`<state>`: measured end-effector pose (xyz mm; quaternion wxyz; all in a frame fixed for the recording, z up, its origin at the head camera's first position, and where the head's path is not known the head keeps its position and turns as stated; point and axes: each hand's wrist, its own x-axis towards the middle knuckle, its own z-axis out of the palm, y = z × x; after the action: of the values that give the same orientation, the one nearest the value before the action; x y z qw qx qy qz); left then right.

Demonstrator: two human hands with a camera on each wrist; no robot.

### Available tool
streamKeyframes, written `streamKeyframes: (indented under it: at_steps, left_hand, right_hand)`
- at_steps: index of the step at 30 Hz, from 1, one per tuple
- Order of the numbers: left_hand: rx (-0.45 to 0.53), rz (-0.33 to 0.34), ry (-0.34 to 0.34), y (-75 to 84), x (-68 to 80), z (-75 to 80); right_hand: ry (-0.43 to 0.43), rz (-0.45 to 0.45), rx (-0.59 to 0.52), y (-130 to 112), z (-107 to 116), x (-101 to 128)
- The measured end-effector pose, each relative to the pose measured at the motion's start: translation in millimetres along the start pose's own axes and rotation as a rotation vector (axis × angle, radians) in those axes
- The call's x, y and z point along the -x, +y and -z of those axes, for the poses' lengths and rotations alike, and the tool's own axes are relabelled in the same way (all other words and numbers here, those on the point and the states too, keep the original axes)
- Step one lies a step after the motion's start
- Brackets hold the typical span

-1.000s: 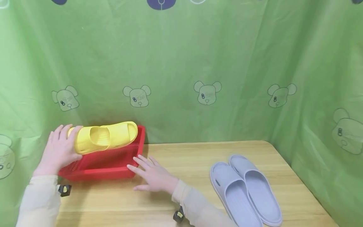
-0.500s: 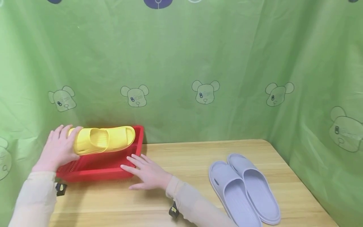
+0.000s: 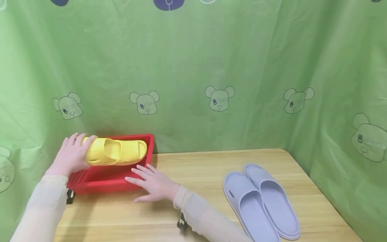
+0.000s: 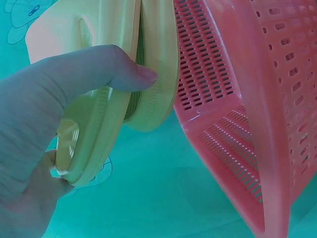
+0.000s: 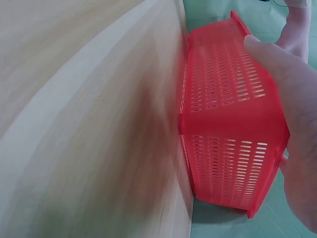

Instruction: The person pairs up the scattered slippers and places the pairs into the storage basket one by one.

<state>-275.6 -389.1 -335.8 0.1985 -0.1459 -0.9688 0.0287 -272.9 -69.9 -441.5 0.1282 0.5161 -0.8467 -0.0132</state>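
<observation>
The person's left hand is gripping the heel end of a pair of yellow foam slide slippers, the fingers curled over the top and, in the left wrist view, the thumb pressing against the soles, which are lying pressed together. The slippers are sitting over the rear half of a red perforated plastic basket, apparently just inside its back rim; whether they are resting on the basket floor cannot be told. Their long axis is running left to right, parallel to the basket's long side, with the toe end pointing away from the left hand toward the basket's right wall.

The right hand is lying flat on the light wooden tabletop, fingers straight and spread, their tips touching the basket's front right corner; it is holding nothing. In the right wrist view the slotted basket wall is standing directly against that hand.

The left hand is therefore the nearer one to the slippers, which extend rightward from it, while the right hand is bracing the container from the opposite side. A pair of pale lilac slide slippers is lying well apart on the right of the table, before a green bear-printed curtain.
</observation>
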Motion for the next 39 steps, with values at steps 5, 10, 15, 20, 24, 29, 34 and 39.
streamKeyframes:
  at_steps: [5,10,15,20,24,29,34,39]
  left_hand:
    - [-0.010,-0.002,-0.041,3.0,-4.9,-3.5]
    - [-0.016,-0.004,-0.064,3.0,-6.8,-10.2]
    - [-0.018,0.003,-0.081,1.8,-8.9,-15.9]
    - [-0.018,0.005,-0.110,1.9,-13.1,-18.6]
    - [-0.022,0.010,-0.141,2.5,-14.5,-20.7]
    - [-0.021,0.014,-0.157,1.9,-13.4,-23.2]
    - [-0.029,0.012,-0.162,1.6,-14.2,-27.6]
    - [-0.031,0.019,-0.164,2.5,-16.6,-31.4]
  right_hand:
    - [-0.011,-0.006,-0.018,1,-1,-1]
    - [-0.023,-0.006,-0.035,0,1,-1]
    - [-0.027,-0.002,-0.056,0,2,-2]
    - [-0.026,-0.005,-0.055,1,1,-2]
    - [-0.027,-0.002,-0.050,2,-1,-2]
    - [-0.023,0.004,-0.040,2,-3,-3]
    - [-0.016,0.004,-0.049,3,-3,-3]
    - [-0.011,0.006,-0.056,4,-3,-3]
